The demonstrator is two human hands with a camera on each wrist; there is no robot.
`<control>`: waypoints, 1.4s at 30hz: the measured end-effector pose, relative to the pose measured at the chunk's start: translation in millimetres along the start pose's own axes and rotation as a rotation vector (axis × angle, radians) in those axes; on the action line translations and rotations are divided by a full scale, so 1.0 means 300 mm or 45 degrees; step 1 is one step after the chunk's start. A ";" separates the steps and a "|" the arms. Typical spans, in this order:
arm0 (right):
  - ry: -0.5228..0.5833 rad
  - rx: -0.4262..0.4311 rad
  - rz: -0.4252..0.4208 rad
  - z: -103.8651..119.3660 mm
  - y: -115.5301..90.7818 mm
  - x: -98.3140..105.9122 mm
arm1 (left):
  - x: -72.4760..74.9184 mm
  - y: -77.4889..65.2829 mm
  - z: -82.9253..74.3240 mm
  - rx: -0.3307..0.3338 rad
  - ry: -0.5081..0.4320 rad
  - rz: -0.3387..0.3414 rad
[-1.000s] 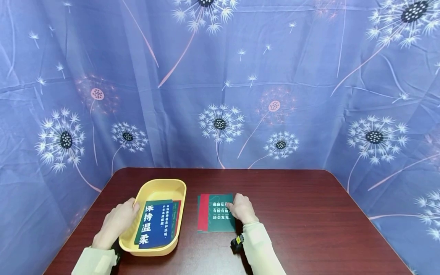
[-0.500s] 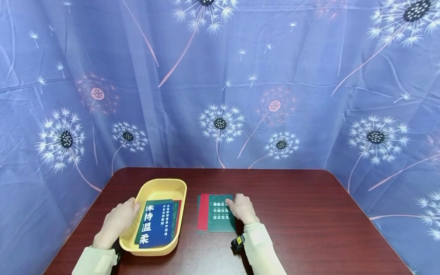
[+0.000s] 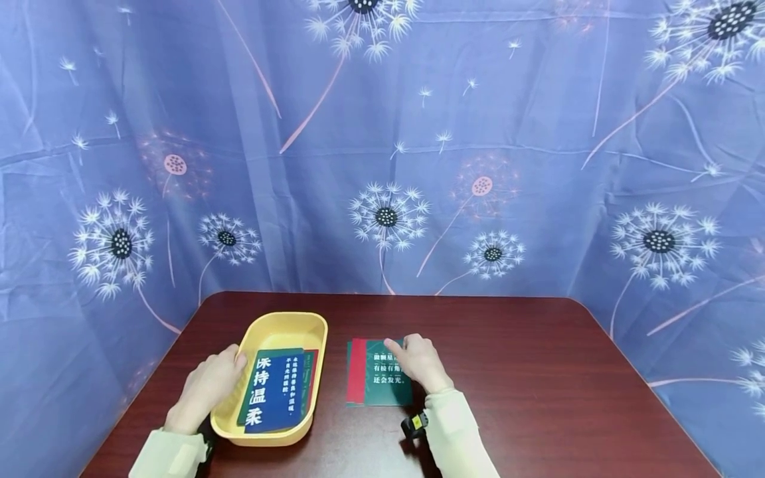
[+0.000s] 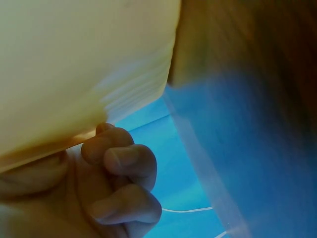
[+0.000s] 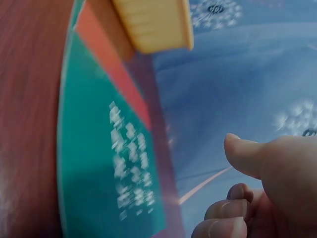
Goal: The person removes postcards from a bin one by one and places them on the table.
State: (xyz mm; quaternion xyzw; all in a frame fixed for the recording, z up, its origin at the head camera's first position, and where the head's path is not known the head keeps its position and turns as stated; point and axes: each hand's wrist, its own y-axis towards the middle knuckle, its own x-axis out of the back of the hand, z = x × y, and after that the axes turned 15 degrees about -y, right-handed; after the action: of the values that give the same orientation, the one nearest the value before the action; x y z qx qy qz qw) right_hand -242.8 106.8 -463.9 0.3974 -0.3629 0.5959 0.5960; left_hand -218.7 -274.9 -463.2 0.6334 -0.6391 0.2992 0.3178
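In the head view, my left hand (image 3: 206, 384) grips the left rim of a yellow plastic tray (image 3: 288, 325). The left wrist view shows its fingers (image 4: 131, 163) curled at the tray's edge. Inside the tray lie a blue card (image 3: 276, 395) with white Chinese characters and, partly beneath it, green and red cards. My right hand (image 3: 422, 362) is over the right edge of a green card (image 3: 382, 393) with white writing. That card overlaps a red card (image 3: 356, 375) and another green edge. The right wrist view shows thumb and fingers apart, with nothing between them.
A dark reddish-brown wooden table (image 3: 538, 378) carries the tray and the cards. Behind and around it hangs a blue cloth (image 3: 323, 219) printed with dandelions. A small black device (image 3: 414, 425) sits on the right wrist.
The right thumb has moved up and left, off the place on the green card's writing where it was. The left hand keeps its grip on the tray. The head view has shifted slightly.
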 end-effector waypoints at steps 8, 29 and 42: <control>-0.007 0.151 -0.106 0.102 -0.049 0.045 | 0.003 -0.003 0.004 0.004 -0.003 -0.001; -0.440 0.812 -0.174 0.450 -0.081 -0.100 | -0.011 0.000 -0.009 -0.010 -0.004 -0.026; -0.851 0.819 -0.124 0.559 -0.052 -0.213 | 0.001 0.000 -0.011 0.013 -0.027 0.003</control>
State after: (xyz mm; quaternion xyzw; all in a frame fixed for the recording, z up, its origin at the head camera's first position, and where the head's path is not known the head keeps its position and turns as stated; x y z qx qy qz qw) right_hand -222.1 -71.7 -451.8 0.7487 -0.3128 0.4889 0.3203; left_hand -218.6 -272.4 -460.9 0.6373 -0.6416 0.2960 0.3074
